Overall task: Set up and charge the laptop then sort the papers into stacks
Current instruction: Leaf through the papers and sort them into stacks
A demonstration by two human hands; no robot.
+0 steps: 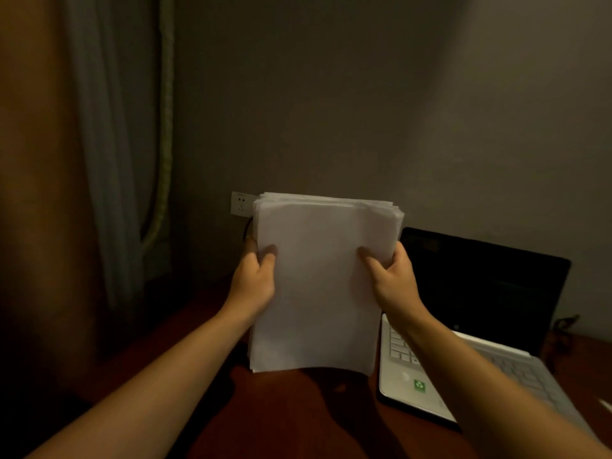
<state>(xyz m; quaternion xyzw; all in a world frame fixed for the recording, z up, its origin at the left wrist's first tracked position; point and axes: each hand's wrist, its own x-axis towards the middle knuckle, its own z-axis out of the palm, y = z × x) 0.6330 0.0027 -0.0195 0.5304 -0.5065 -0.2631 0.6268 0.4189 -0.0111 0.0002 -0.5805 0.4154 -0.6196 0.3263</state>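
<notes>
Paper stack (318, 279) is held upright, approx. mid-frame, over the desk (298, 409), just left of the laptop (480, 293). Left hand (253, 279) grips the stack's left edge and right hand (392, 276) the right edge. Each has its thumb curled onto the front face, w/ fingers wrapped behind (mostly hidden). Bottom edge sits low by the desk top; touching or just clear, we can't tell.

Handling, our est.: many loose sheets, no clip or binding visible. Light-to-moderate wt as a block, but floppy, since the lower edge shows a bow. Sheets look smooth and likely to slide on each other; top edges are stepped, not flush. Not fragile, though corners would crease. We judge the best hold is both long edges near mid-height, squeezing across the thickness. A one-hand hold would prob. let it fan out. For sorting we'd lay it flat first, then peel from a top corner.

Room:
- Front: open desk surface lies in front of the stack, toward us. This is our pick for piles.
- Right: blocked by the laptop, lid open, screen dark, keyboard edge near the stack's lower right corner.
- Behind: wall socket (239, 203) and dark cable (246, 228) sit just beside the stack's upper left. Whether a plug is seated is hidden.
- Left: curtain (99, 160); the desk edge falls into shadow there, so we'd keep piles away.
</notes>
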